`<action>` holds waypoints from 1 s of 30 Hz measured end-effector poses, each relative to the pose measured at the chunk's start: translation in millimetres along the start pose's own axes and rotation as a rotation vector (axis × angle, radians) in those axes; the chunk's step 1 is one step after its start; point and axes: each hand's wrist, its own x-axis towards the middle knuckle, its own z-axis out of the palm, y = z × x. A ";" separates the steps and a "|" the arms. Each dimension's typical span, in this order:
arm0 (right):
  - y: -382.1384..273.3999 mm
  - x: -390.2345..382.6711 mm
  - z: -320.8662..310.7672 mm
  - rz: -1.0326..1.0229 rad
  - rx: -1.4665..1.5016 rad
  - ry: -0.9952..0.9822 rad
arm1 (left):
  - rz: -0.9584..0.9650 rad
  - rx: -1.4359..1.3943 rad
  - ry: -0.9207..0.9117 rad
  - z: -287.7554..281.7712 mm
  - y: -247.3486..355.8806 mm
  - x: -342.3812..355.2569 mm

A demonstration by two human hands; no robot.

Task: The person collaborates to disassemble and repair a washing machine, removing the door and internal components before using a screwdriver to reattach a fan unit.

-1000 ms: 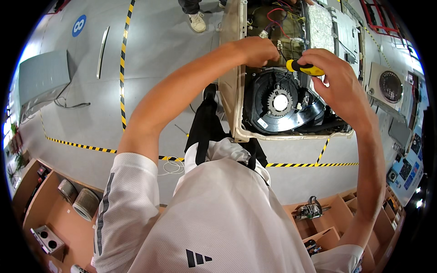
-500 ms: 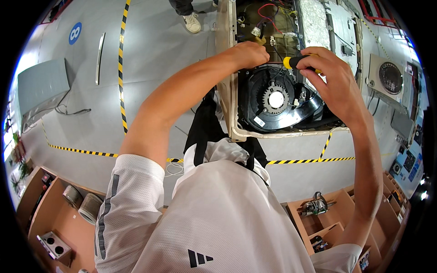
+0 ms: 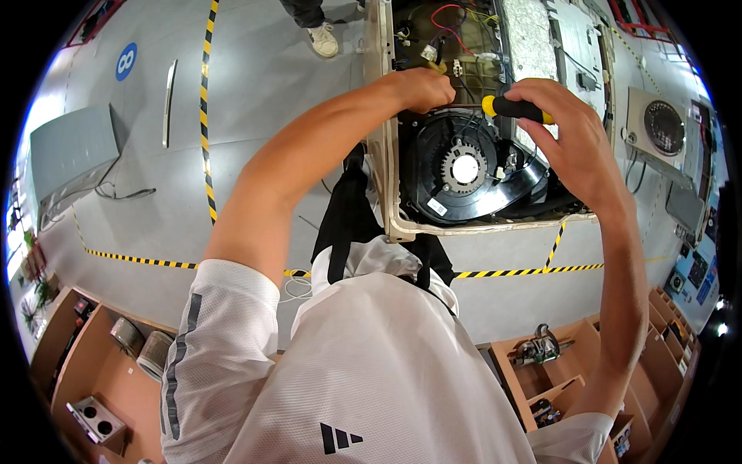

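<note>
An opened appliance casing [image 3: 393,203] with a cream frame lies before me. Inside its near part sits a round black fan housing [image 3: 429,166] with a toothed silver hub [image 3: 465,168]. My right hand [image 3: 563,127] grips a black-and-yellow screwdriver handle [image 3: 516,107] above the far right side of the housing. The handle lies roughly sideways, and I cannot make out a shaft or tip. My left hand [image 3: 423,88] is closed at the far edge of the housing, beside the casing's left wall. Whatever its fingers may hold is hidden.
Loose wires [image 3: 448,22] and a white connector [image 3: 429,52] lie in the casing's far part, beside a silver foil-covered panel [image 3: 529,46]. A person's shoe [image 3: 323,40] stands left of the casing. Wooden shelf boxes [image 3: 116,363] are behind me; an outdoor unit [image 3: 657,131] stands right.
The view has shifted slightly, so the casing sits a little further left. More of the screwdriver handle shows in my right hand. My left hand stays closed in nearly the same spot.
</note>
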 end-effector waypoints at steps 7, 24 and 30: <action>-3.9 -3.2 -20.8 0.063 -0.009 0.009 | -0.086 -0.199 0.064 -21.4 -9.1 -0.9; 50.8 -213.8 20.3 0.613 1.673 1.054 | -0.454 -2.067 0.561 -41.9 43.6 -53.7; 60.9 -260.9 54.6 0.915 1.860 1.441 | -0.601 -2.280 0.567 -42.7 70.9 -62.4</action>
